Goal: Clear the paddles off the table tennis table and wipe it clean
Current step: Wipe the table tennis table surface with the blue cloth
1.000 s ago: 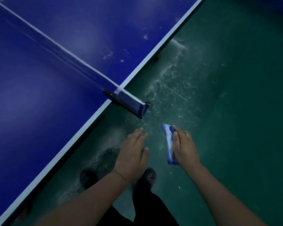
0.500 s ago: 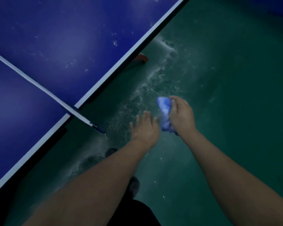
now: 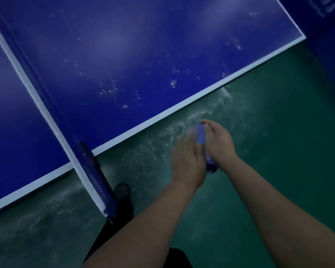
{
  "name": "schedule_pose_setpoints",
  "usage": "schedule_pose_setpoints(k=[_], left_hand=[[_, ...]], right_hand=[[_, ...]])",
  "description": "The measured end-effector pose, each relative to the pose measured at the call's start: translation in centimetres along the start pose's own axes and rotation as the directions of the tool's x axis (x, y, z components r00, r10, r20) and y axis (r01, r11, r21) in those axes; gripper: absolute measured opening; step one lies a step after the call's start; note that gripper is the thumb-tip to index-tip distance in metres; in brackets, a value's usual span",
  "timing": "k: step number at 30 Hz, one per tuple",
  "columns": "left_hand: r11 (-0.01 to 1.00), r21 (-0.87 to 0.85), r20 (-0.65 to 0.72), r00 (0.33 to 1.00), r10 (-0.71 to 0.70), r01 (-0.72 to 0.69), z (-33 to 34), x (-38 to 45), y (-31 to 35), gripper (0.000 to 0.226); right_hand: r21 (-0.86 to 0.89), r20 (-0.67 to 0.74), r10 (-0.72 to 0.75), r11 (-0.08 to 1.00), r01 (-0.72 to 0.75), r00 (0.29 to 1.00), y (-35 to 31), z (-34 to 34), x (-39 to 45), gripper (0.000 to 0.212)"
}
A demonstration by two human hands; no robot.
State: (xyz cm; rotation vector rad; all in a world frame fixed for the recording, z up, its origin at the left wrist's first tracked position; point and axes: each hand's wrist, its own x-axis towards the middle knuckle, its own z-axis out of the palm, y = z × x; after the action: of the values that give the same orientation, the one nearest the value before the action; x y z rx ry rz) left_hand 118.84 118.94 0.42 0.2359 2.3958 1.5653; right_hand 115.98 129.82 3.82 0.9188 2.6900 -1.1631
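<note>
I held both hands off the table, above the dark green floor (image 3: pixel 278 151). My right hand (image 3: pixel 219 141) gripped a folded blue cleaning cloth (image 3: pixel 201 134), fingers curled round it. My left hand (image 3: pixel 190 161) lay flat against the cloth's other side with straight fingers, blurred. The glossy blue table tennis table top (image 3: pixel 133 55), speckled with pale droplets, lay just beside the hands, its white-edged net (image 3: pixel 46 117) to the left. A black shoe (image 3: pixel 122 190) stood beneath the net post.
</note>
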Motion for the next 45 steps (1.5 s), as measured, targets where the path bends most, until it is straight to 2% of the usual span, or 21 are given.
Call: schedule_pose_setpoints(k=[2,5,9,14,19,21,23,25,27,30,32,34,35,36,37,39,40,41,43,44,45], left_hand=[[0.951,-0.01,0.015,0.951,-0.31,0.31,-0.6,2.0,-1.1,0.056],[0.987,-0.02,-0.136,0.977,-0.162,0.16,-2.4,2.7,-0.8,0.063],[0.975,-0.089,-0.34,0.914,-0.222,0.204,-4.8,4.3,-1.8,0.06],[0.925,-0.071,-0.538,0.766,-0.351,0.374,-8.2,4.9,-5.4,0.057],[0.825,-0.05,-0.694,0.575,-0.433,0.562,-9.4,3.3,-7.2,0.054],[0.779,-0.042,-0.733,0.511,-0.45,0.626,-9.2,2.4,-7.8,0.052],[0.742,-0.021,-0.75,0.48,-0.455,0.67,-9.1,1.7,-8.2,0.047],[0.715,0.01,-0.777,0.455,-0.435,0.699,-8.8,1.2,-8.7,0.042],[0.693,0.028,-0.808,0.424,-0.408,0.72,-8.5,0.8,-9.1,0.039],[0.687,0.081,-0.843,0.417,-0.339,0.723,-8.0,0.2,-9.7,0.04],[0.682,0.119,-0.854,0.426,-0.301,0.721,-7.8,-0.4,-10.1,0.041],[0.675,0.146,-0.854,0.436,-0.282,0.723,-7.4,-0.9,-10.1,0.042],[0.668,0.152,-0.854,0.437,-0.282,0.728,-7.2,-1.1,-10.1,0.042],[0.658,0.155,-0.852,0.437,-0.288,0.737,-7.0,-1.4,-10.0,0.043],[0.645,0.155,-0.849,0.434,-0.3,0.748,-6.8,-1.5,-9.8,0.045],[0.626,0.14,-0.851,0.416,-0.321,0.767,-6.3,-1.7,-9.7,0.047],[0.619,0.125,-0.855,0.4,-0.329,0.776,-6.2,-1.7,-9.7,0.047],[0.611,0.111,-0.86,0.384,-0.336,0.784,-6.0,-1.6,-9.6,0.048],[0.599,0.098,-0.867,0.363,-0.341,0.795,-6.0,-1.5,-9.6,0.049],[0.594,0.1,-0.866,0.364,-0.343,0.798,-6.0,-1.4,-9.6,0.049],[0.589,0.102,-0.863,0.366,-0.349,0.802,-6.1,-1.3,-9.5,0.05]], right_hand=[[0.007,-0.037,-0.054,0.998,0.055,0.998,-2.2,-0.2,2.2,0.025],[-0.069,0.1,-0.153,0.985,0.16,0.983,-4.4,0.2,5.1,0.028],[-0.087,0.245,-0.325,0.931,0.355,0.913,-7.6,4.1,8.4,0.035],[-0.078,0.457,-0.641,0.661,0.746,0.616,-13.0,9.4,13.2,0.037],[0.042,0.326,-0.885,0.365,0.93,0.333,-21.2,14.8,20.2,0.039],[-0.152,0.54,-0.816,0.148,0.977,0.208,-21.1,18.2,21.8,0.046],[-0.307,0.722,-0.648,0.014,0.952,0.243,-19.1,21.1,22.4,0.053],[-0.323,0.705,-0.639,0.095,0.942,0.306,-18.3,23.1,22.3,0.056],[-0.298,0.686,-0.674,0.084,0.951,0.275,-18.0,24.2,20.3,0.057],[-0.146,0.748,-0.664,-0.17,0.975,-0.004,-13.8,23.4,14.0,0.057],[0.1,0.8,-0.531,-0.342,0.934,-0.28,-10.2,21.1,11.8,0.056],[0.235,0.797,-0.374,-0.531,0.814,-0.474,-11.9,20.6,15.0,0.054],[0.168,0.778,-0.414,-0.586,0.792,-0.472,-13.7,21.4,17.8,0.051],[0.031,0.792,-0.508,-0.52,0.854,-0.338,-16.0,22.1,20.5,0.049],[-0.149,0.785,-0.611,-0.35,0.925,-0.104,-18.4,22.6,22.9,0.05],[-0.408,0.652,-0.645,0.144,0.901,0.399,-20.8,22.7,24.1,0.055],[-0.432,0.604,-0.635,0.246,0.868,0.481,-20.3,22.7,22.2,0.056],[-0.429,0.603,-0.669,0.187,0.883,0.435,-18.5,22.7,19.8,0.056],[-0.193,0.724,-0.687,-0.116,0.974,0.061,-12.9,21.7,13.6,0.056],[-0.012,0.772,-0.618,-0.252,0.968,-0.151,-10.1,20.4,11.4,0.055],[0.118,0.797,-0.526,-0.343,0.932,-0.295,-8.4,19.1,10.6,0.054]])
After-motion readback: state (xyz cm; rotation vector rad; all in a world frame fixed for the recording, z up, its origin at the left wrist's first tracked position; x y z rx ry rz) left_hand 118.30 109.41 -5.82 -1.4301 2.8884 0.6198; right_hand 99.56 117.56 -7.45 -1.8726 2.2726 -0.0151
